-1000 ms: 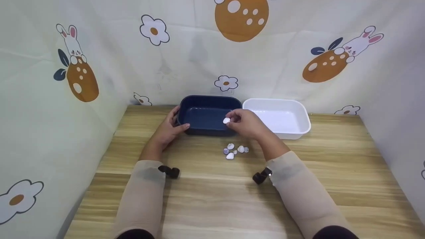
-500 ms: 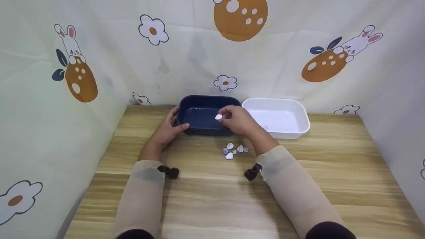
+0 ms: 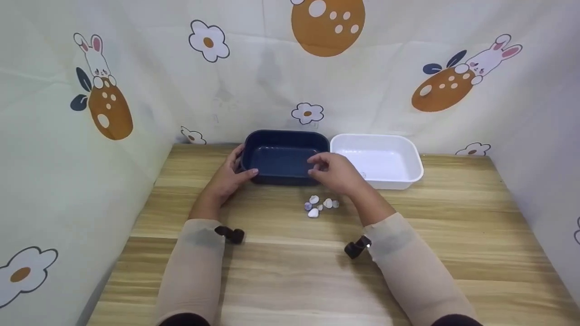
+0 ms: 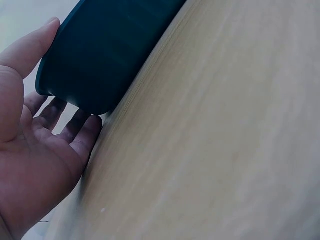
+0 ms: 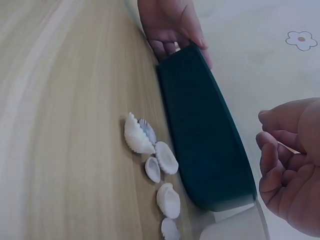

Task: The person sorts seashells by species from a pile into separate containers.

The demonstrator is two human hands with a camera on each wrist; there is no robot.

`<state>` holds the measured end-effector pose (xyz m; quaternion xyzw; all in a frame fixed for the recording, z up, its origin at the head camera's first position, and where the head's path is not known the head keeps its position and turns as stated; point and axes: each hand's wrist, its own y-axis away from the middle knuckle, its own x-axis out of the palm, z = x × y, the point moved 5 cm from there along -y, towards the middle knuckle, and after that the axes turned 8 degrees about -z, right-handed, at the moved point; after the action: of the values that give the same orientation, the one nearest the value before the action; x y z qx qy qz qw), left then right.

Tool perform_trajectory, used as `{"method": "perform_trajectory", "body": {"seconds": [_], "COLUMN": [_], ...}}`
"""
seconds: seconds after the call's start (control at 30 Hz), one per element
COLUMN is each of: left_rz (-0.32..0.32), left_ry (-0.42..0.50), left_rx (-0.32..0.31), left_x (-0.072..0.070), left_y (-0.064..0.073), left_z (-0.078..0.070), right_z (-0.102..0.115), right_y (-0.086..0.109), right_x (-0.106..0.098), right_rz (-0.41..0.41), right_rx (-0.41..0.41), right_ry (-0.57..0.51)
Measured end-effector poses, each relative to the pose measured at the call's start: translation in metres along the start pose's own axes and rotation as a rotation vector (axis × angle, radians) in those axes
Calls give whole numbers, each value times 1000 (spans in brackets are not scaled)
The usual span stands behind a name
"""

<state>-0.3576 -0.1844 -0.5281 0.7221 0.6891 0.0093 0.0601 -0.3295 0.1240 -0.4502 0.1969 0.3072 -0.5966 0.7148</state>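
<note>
My left hand (image 3: 229,179) grips the left end of a dark blue rectangular plastic box (image 3: 285,180). Its thumb lies on the front rim, as the left wrist view also shows, and the other fingers (image 4: 87,131) reach round the end wall. Over the box's right front corner is my right hand (image 3: 337,172), thumb and index finger apart, with nothing visible between them. In the right wrist view its fingers are loosely bent. Several small seashells (image 5: 166,158), white and bluish, lie on the table before the box. The hand hides part of the box's inside.
A white rectangular box (image 3: 410,181) stands close against the right side of the blue one. Something small and pale (image 3: 363,175) shows inside it, too small to make out. The wooden table (image 3: 281,280) ends at patterned cloth walls (image 3: 258,81) behind and at both sides.
My right hand moved left over the blue box with a white shell, then back right; the shell is out of its fingers and out of sight. The left hand stays put.
</note>
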Motion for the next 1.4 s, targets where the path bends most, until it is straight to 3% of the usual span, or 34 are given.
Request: {"method": "perform_trajectory", "body": {"seconds": [0.33,0.57,1.2,1.4], "left_rz": [19,6,-5,4], "left_ry": [45,-4,-26,4], "left_rx": [16,12,14,15], "left_x": [1,0,-2,-1], "left_y": [-3,-1,-2,-2], "left_z": [1,1,2,2], "right_z": [-17,-27,-60,-64], "right_y": [31,46,63,62], "right_x": [-16,-25,-21,-12], "right_rz": [-19,-17,62,107], "right_rx": [8,16,45,4], "right_ry": [-34,-41,8,23]}}
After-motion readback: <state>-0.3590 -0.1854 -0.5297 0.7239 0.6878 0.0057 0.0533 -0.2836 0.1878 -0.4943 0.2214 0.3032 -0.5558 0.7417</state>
